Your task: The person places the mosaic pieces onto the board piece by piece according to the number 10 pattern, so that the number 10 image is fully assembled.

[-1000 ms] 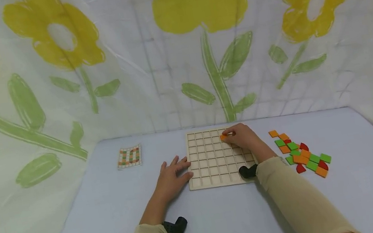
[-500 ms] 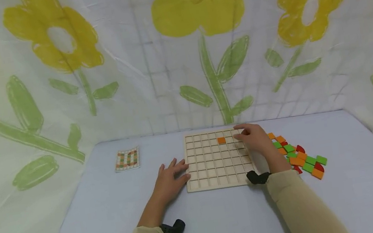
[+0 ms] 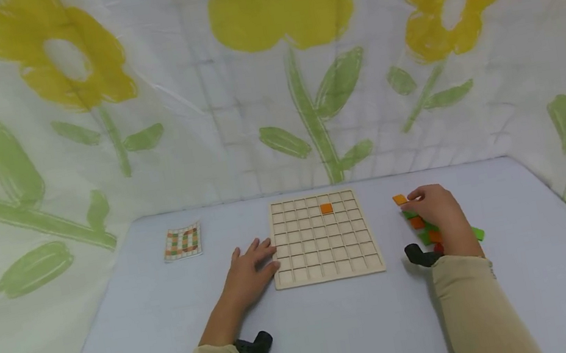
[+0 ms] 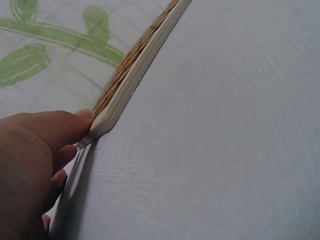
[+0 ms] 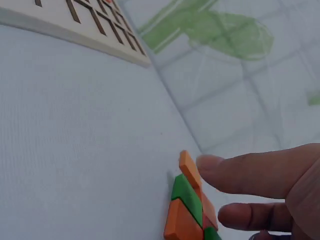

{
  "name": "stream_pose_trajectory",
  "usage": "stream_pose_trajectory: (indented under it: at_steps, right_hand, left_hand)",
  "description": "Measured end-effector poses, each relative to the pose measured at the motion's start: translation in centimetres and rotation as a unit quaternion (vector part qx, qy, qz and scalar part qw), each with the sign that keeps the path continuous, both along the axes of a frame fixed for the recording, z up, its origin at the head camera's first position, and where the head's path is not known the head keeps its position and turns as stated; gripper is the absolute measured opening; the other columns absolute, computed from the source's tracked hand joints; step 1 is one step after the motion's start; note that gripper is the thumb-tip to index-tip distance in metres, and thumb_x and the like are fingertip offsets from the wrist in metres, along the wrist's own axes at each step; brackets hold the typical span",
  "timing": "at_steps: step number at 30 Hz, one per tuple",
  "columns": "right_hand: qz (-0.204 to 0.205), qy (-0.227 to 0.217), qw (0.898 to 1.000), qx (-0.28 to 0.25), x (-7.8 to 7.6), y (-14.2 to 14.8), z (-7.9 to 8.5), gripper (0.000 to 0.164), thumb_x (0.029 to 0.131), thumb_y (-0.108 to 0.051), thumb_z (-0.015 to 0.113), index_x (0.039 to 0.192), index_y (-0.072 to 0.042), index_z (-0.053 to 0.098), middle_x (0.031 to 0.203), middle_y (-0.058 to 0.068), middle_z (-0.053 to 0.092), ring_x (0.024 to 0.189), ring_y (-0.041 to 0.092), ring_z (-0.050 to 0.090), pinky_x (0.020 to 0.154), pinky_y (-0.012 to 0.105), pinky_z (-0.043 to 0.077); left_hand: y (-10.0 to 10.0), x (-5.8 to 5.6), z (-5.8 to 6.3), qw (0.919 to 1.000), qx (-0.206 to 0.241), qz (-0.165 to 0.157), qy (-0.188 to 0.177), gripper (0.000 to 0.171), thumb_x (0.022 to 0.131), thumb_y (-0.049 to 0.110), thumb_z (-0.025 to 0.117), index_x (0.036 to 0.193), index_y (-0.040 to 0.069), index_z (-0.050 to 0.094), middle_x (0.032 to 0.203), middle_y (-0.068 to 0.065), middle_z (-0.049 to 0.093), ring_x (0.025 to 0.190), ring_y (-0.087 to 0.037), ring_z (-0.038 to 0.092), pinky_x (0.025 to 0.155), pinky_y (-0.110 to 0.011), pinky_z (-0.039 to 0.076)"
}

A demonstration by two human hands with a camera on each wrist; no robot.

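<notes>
My left hand (image 3: 246, 278) rests at the left edge of a pale wooden grid board (image 3: 300, 285). In the left wrist view its thumb (image 4: 70, 126) touches the board's edge. One orange square tile (image 3: 326, 208) sits in a cell of the board's second row from the back. To the right, my right hand (image 3: 441, 213) hovers over a pile of tiles, its thumb and fingers bent and apart. The thumb tip is right beside another orange square tile (image 5: 190, 167); whether they touch I cannot tell. Green tiles (image 5: 187, 192) and further orange and red ones lie partly hidden under the hand.
A small printed pattern card (image 3: 183, 242) with coloured squares lies at the back left of the white table (image 3: 341, 334). Behind the table hangs a white cloth (image 3: 190, 154) painted with yellow flowers. Each wrist bears a black camera.
My right hand has let go of the orange tile on the board and moved right to the tile pile. The left hand stays at the board's edge. The head view has shifted slightly.
</notes>
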State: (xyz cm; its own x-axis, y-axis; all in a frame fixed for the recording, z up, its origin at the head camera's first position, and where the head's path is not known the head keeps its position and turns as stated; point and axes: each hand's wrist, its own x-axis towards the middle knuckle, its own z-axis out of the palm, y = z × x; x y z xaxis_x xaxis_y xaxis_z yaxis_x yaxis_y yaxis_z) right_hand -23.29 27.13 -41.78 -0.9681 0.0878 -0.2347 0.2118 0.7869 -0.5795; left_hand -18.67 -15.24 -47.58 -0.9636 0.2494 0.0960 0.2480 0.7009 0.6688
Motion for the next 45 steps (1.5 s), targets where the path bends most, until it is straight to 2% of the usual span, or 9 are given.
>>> stream_pose_trajectory:
  at_steps: [5, 10, 13, 17, 20, 25, 32, 39, 45]
  right_hand:
    - [0.001, -0.019, 1.0, -0.021, -0.1, 0.2, -0.6, 0.042, 0.091, -0.029, 0.069, 0.123, -0.002, 0.065, 0.125, 0.023, 0.061, 0.101, 0.032, 0.057, 0.086, 0.043, 0.051]
    - [0.032, 0.024, 0.999, -0.002, -0.6, 0.0, -1.5, 0.039, 0.089, -0.025, 0.072, 0.121, -0.003, 0.067, 0.121, 0.023, 0.063, 0.106, 0.035, 0.056, 0.093, 0.049, 0.049]
    - [0.042, 0.049, 0.998, 0.003, -0.8, -0.2, -1.9, 0.039, 0.088, -0.023, 0.072, 0.12, -0.003, 0.067, 0.12, 0.022, 0.065, 0.106, 0.035, 0.057, 0.09, 0.046, 0.049]
    - [0.05, 0.049, 0.997, -0.019, -1.0, -0.7, -2.2, 0.038, 0.088, -0.019, 0.07, 0.123, -0.005, 0.067, 0.099, 0.017, 0.07, 0.077, 0.026, 0.062, 0.069, 0.034, 0.05]
    - [0.057, 0.041, 0.997, -0.012, -1.0, -1.1, -2.2, 0.042, 0.088, -0.021, 0.071, 0.126, -0.005, 0.066, 0.096, 0.015, 0.067, 0.069, 0.022, 0.058, 0.067, 0.033, 0.048]
    - [0.067, 0.034, 0.997, 0.036, -0.9, -1.1, -2.2, 0.045, 0.088, -0.03, 0.071, 0.124, -0.002, 0.066, 0.115, 0.021, 0.059, 0.095, 0.031, 0.053, 0.082, 0.042, 0.049]
    - [0.101, 0.074, 0.991, 0.05, -1.0, -1.9, -2.3, 0.034, 0.092, -0.031, 0.068, 0.113, -0.004, 0.072, 0.108, 0.017, 0.064, 0.094, 0.03, 0.057, 0.079, 0.042, 0.049]
    - [0.109, 0.022, 0.993, 0.03, -0.9, -2.6, -1.6, 0.041, 0.086, -0.035, 0.074, 0.116, -0.007, 0.07, 0.119, 0.016, 0.066, 0.107, 0.033, 0.058, 0.088, 0.048, 0.049]
    - [0.135, 0.053, 0.989, 0.039, -1.3, -2.8, -2.2, 0.037, 0.088, -0.027, 0.072, 0.115, -0.002, 0.07, 0.105, 0.015, 0.065, 0.093, 0.028, 0.056, 0.081, 0.042, 0.049]
  left_hand:
    - [-0.3, 0.1, 0.2, 1.0, 0.003, -0.009, -0.002, 0.043, 0.093, 0.028, 0.068, 0.133, 0.013, 0.063, 0.149, 0.0, 0.049, 0.145, -0.022, 0.036, 0.125, -0.051, 0.006]
    - [-0.4, 0.0, 0.2, 0.9999, -0.005, -0.014, 0.001, 0.042, 0.093, 0.028, 0.069, 0.132, 0.012, 0.064, 0.15, -0.001, 0.049, 0.144, -0.022, 0.038, 0.125, -0.05, 0.009]
    - [-0.4, -0.1, 0.1, 0.9999, -0.008, -0.014, -0.001, 0.042, 0.093, 0.029, 0.068, 0.132, 0.012, 0.064, 0.15, -0.001, 0.048, 0.145, -0.022, 0.037, 0.124, -0.051, 0.009]
    - [-0.4, 0.0, 0.0, 0.9999, -0.001, -0.011, -0.009, 0.042, 0.093, 0.028, 0.069, 0.131, 0.012, 0.064, 0.15, 0.0, 0.048, 0.145, -0.021, 0.037, 0.125, -0.05, 0.009]
    - [-0.4, 0.0, 0.0, 0.9999, 0.002, -0.012, -0.008, 0.042, 0.093, 0.027, 0.069, 0.131, 0.011, 0.064, 0.15, 0.0, 0.049, 0.145, -0.022, 0.037, 0.124, -0.051, 0.009]
    - [-0.3, 0.1, 0.1, 0.9999, 0.007, -0.011, -0.008, 0.042, 0.093, 0.028, 0.069, 0.131, 0.012, 0.065, 0.149, 0.001, 0.049, 0.144, -0.022, 0.038, 0.125, -0.049, 0.009]
    - [-0.1, -0.1, -0.1, 0.9999, 0.006, -0.013, 0.0, 0.04, 0.093, 0.028, 0.069, 0.13, 0.012, 0.065, 0.148, 0.0, 0.05, 0.144, -0.022, 0.039, 0.125, -0.05, 0.01]
    - [-0.1, -0.2, -0.2, 0.9998, 0.0, -0.011, 0.015, 0.04, 0.092, 0.027, 0.069, 0.129, 0.011, 0.066, 0.148, -0.002, 0.051, 0.142, -0.025, 0.041, 0.124, -0.052, 0.012]
    - [-0.1, -0.1, 0.0, 0.9999, 0.005, -0.011, 0.007, 0.04, 0.092, 0.027, 0.069, 0.129, 0.012, 0.066, 0.148, -0.001, 0.051, 0.143, -0.024, 0.04, 0.124, -0.05, 0.011]
